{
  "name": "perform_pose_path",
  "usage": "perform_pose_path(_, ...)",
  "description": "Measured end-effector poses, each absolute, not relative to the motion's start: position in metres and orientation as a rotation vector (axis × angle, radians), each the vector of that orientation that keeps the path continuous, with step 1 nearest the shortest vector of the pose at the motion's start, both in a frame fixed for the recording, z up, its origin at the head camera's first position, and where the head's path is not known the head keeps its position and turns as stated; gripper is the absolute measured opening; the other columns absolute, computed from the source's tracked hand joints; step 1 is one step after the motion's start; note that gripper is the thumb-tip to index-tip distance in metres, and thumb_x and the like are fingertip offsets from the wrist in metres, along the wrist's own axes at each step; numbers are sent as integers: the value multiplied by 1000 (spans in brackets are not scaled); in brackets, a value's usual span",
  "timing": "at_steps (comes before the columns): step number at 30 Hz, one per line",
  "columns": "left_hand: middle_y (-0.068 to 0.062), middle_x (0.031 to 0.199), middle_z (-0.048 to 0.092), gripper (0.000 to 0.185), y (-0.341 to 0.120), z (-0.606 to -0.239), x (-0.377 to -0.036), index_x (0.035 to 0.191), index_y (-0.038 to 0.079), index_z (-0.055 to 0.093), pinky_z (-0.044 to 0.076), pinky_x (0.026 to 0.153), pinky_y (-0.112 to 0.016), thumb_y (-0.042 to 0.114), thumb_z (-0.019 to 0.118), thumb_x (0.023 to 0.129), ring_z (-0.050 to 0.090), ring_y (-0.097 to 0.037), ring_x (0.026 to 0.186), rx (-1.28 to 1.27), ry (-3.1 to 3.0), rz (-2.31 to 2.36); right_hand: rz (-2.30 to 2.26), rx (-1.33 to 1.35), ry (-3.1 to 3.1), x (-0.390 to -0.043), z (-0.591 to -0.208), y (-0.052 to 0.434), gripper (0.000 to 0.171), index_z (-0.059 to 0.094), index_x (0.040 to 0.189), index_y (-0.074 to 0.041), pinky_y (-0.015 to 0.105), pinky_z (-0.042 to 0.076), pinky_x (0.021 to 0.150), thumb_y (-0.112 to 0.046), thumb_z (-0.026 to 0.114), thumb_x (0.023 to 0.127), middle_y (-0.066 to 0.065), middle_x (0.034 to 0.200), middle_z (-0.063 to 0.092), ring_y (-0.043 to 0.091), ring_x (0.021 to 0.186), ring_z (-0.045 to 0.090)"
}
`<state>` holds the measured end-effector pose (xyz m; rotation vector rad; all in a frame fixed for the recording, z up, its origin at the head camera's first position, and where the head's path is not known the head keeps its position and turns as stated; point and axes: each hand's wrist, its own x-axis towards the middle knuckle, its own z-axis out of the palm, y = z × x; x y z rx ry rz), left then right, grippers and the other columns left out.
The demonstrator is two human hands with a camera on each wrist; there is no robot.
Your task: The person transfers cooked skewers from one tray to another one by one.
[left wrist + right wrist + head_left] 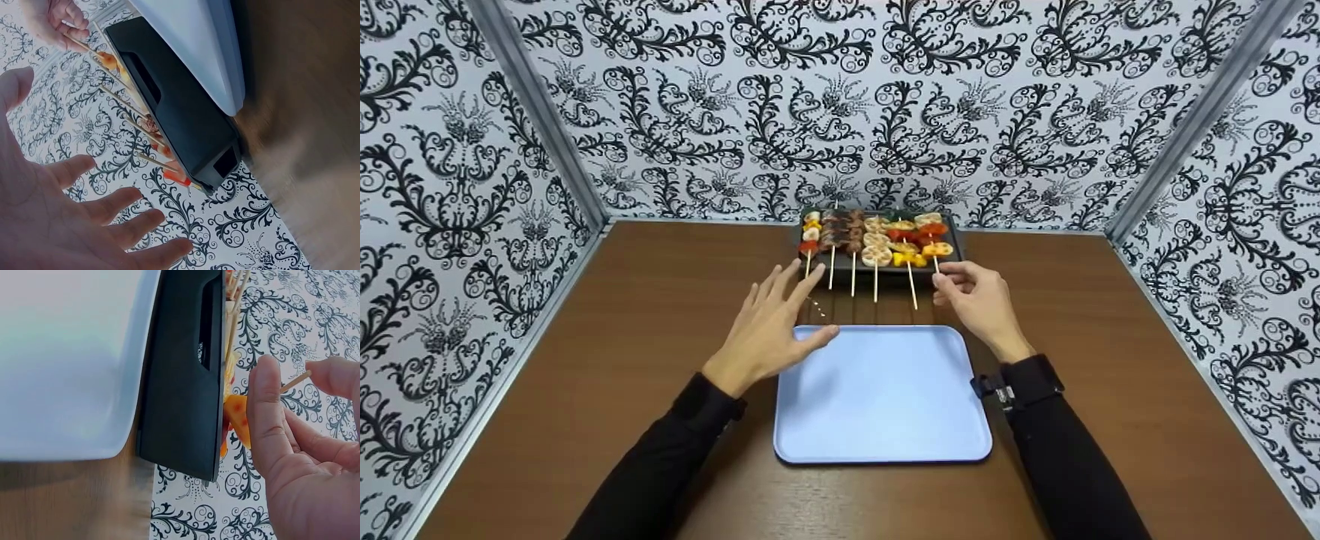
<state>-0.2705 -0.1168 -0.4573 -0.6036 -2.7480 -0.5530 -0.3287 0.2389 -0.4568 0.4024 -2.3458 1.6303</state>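
Observation:
My right hand (982, 304) pinches the bare stick end of the rightmost vegetable skewer (937, 250), which carries yellow and red pieces and lies on the black grill (177, 382). In the right wrist view the thumb touches the stick's tip, and the other fingers lie along its side. Spread wide, my left hand (769, 330) holds nothing; it hovers by the leftmost skewer (810, 235) and over the left corner of the light blue tray (885, 397). Several more skewers, among them a mushroom-like one (876, 251) and a meat one (855, 229), lie side by side with sticks toward me.
The grill stands at the back of the brown wooden table (660, 300), just behind the tray. Patterned black-and-white walls (825, 97) enclose the table at the back and on both sides, with grey metal posts (1192, 112) at the corners.

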Motion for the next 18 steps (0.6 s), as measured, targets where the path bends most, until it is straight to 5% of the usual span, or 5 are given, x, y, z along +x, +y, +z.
perform_pose_path(12, -13, 172, 22, 94, -110, -458, -265, 168, 37, 19, 14, 127, -67, 82, 51, 92, 19, -39, 158, -650, -2733, -533, 1788, 386, -2245, -325, -448, 233, 19, 74, 114, 9, 53, 65, 73, 2, 72, 97, 32, 93, 72, 45, 76, 74)
perform_pose_path(18, -13, 172, 21, 94, -104, -458, -263, 168, 37, 20, 14, 126, -68, 82, 51, 92, 19, -39, 158, -680, -2727, -522, 1823, 330, -2241, -331, -457, 239, 21, 76, 114, 4, 43, 67, 74, -5, 78, 95, 32, 98, 73, 33, 75, 75)
